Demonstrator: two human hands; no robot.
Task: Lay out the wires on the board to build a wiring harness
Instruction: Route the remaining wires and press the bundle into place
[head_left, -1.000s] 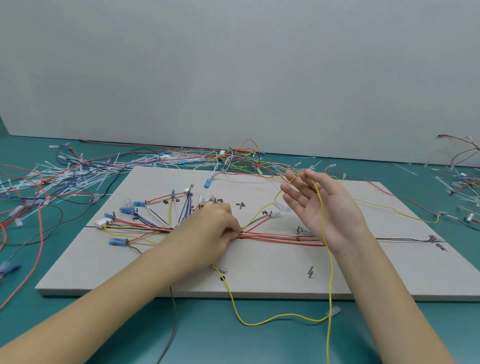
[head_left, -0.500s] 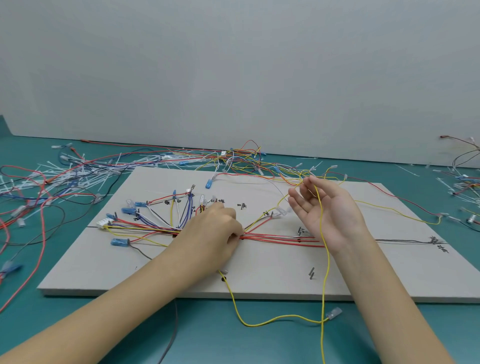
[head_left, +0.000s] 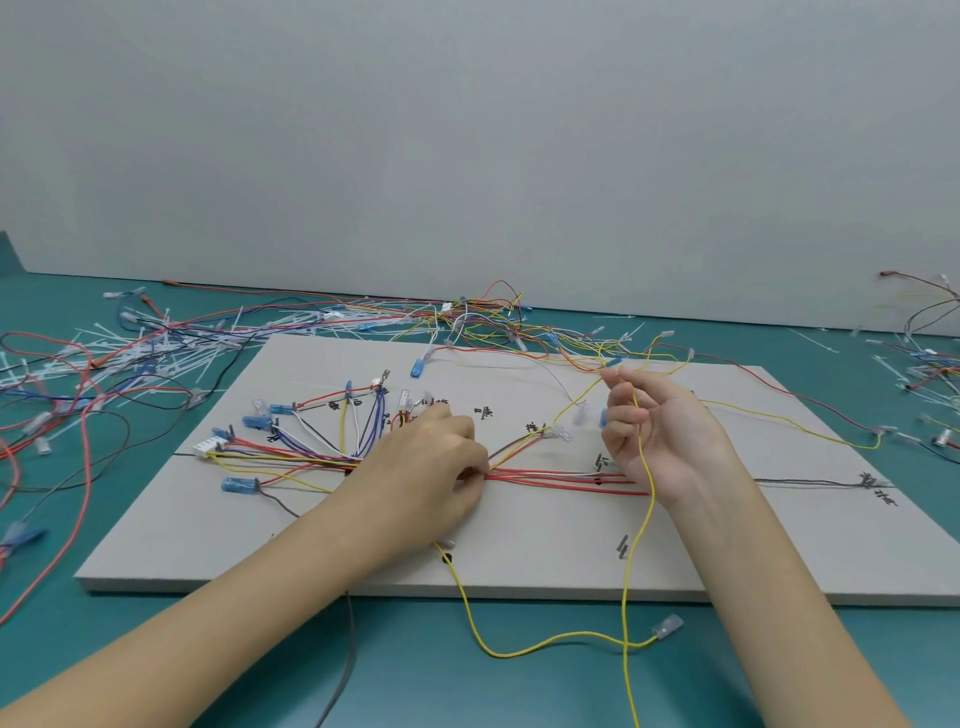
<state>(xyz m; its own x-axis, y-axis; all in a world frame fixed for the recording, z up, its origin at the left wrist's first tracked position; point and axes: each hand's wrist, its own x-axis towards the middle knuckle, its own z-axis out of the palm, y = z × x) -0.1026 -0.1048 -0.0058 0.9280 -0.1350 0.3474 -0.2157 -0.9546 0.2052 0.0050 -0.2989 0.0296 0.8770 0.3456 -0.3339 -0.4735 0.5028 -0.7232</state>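
A grey board (head_left: 545, 566) lies on the teal table. Across it runs a bundle of red wires (head_left: 561, 475), fanning out at the left into blue, white and yellow leads with blue terminals. My left hand (head_left: 431, 467) presses down on the bundle near the board's middle, fingers closed over the wires. My right hand (head_left: 660, 431) is raised palm-up to the right, fingers curling around a long yellow wire (head_left: 641, 519) that hangs down past the board's front edge. A second yellow wire (head_left: 519, 649) loops on the table and ends in a clear terminal (head_left: 667, 625).
A tangled pile of loose wires (head_left: 493, 327) and white cable ties (head_left: 156, 353) lies behind and left of the board. More wires (head_left: 930, 364) sit at the right edge. A grey wall stands behind. A grey wire (head_left: 348, 670) trails off the front of the board.
My right hand's fingers have curled from flat open to closed around the yellow wire. My left hand stays pressed on the bundle.
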